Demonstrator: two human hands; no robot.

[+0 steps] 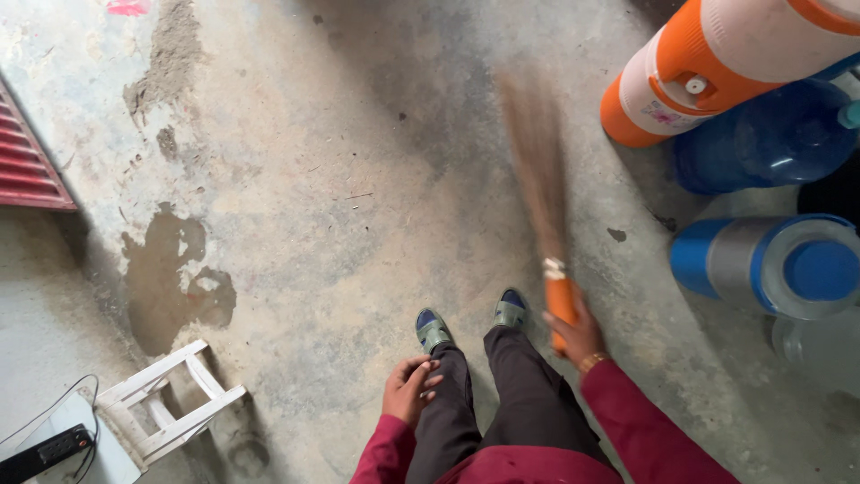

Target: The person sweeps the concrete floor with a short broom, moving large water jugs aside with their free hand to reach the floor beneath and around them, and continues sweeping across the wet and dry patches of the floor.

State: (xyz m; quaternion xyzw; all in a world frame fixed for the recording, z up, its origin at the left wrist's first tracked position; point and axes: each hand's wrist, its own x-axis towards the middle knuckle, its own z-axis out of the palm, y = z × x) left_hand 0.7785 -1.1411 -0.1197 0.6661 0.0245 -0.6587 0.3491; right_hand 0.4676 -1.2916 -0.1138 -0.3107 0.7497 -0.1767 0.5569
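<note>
Currently the right hand (pixel 580 333) is closed around the orange handle (pixel 562 309) of a grass broom (pixel 537 170), low on the shaft, so that the long brown bristles reach the concrete floor (pixel 358 179) ahead of the feet. The bristles appear blurred, which indicates a sweeping stroke; the broom leans forward and slightly left from the grip, placing the bristle tips well ahead of the green-strapped sandals (pixel 472 321).

The left hand (pixel 409 387) holds nothing. Its fingers are loosely curled and it hangs beside the left thigh, apart from the broom.

Small straws and debris lie scattered on the floor to the left of the bristles. A damp patch (pixel 170 278) darkens the concrete further left, near a white wooden stool (pixel 170 403) lying on its side. An orange-and-white drink cooler (pixel 708 63) rests tilted on blue water jugs (pixel 770 134) at the upper right, clear of the broom's sweep. A red corrugated panel (pixel 27 166) sits at the left edge, and a black power strip (pixel 40 453) lies at the lower left.
</note>
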